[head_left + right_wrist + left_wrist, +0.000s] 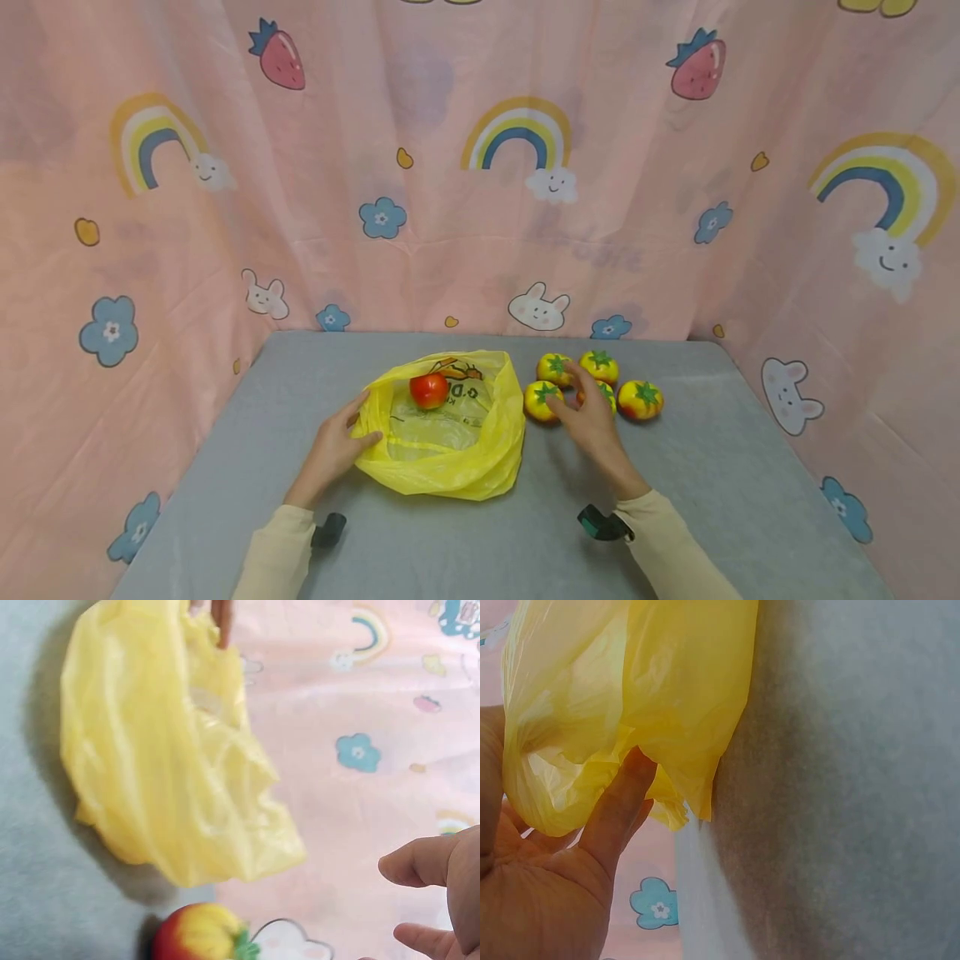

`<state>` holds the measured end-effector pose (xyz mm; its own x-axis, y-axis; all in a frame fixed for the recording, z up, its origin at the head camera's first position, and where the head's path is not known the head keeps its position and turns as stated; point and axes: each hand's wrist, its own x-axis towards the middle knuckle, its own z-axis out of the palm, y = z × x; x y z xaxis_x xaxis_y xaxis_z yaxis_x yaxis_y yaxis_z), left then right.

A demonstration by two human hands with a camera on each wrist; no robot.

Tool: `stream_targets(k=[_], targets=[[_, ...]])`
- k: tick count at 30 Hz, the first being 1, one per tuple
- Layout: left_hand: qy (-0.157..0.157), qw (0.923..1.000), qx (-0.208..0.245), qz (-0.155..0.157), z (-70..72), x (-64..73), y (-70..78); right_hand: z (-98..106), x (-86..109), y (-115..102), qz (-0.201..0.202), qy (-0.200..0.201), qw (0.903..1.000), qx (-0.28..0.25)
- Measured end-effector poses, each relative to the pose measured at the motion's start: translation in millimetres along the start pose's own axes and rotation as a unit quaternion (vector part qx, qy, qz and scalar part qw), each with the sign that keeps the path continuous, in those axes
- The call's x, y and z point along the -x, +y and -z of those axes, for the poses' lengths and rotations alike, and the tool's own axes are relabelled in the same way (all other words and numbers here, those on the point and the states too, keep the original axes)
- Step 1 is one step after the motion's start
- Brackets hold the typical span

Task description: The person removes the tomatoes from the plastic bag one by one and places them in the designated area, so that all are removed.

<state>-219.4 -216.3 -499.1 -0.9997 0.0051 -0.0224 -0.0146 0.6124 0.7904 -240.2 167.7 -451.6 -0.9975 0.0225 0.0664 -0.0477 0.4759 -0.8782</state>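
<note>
A yellow plastic bag (480,462) stands on the table with its mouth spread. Inside it, near the back left of the opening, is a round red fruit (429,390). My left hand (335,446) holds the bag's left rim between thumb and fingers; the left wrist view shows the thin plastic (690,682) in its grip. To the right of the bag sit several yellow-and-red, tomato-like fruits (641,401) with green star-shaped tops. Over them hovers my right hand (592,425), thumb and fingers apart, partly covering one. In the right wrist view nothing shows between its fingers.
A grey cloth-like surface (390,542) covers the table. Pink printed curtains (450,275) hang behind it and along both sides. Each wrist carries a dark strapped device (603,525).
</note>
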Motion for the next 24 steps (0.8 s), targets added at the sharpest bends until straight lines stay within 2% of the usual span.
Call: stream_targets(k=[12,17,24], targets=[[0.003,1.0000,-0.004,-0.003,-0.2,0.8,2.0,-2,6.1,-27,0.019,-0.006,0.9987,-0.047],[0.004,0.9999,-0.012,-0.008,-0.2,1.3,1.0,-12,9.3,-32,0.033,-0.009,0.9974,-0.064],[0.000,1.0000,-0.003,-0.001,-0.6,1.5,3.1,-32,15.3,-39,0.061,-0.022,0.9965,-0.054]])
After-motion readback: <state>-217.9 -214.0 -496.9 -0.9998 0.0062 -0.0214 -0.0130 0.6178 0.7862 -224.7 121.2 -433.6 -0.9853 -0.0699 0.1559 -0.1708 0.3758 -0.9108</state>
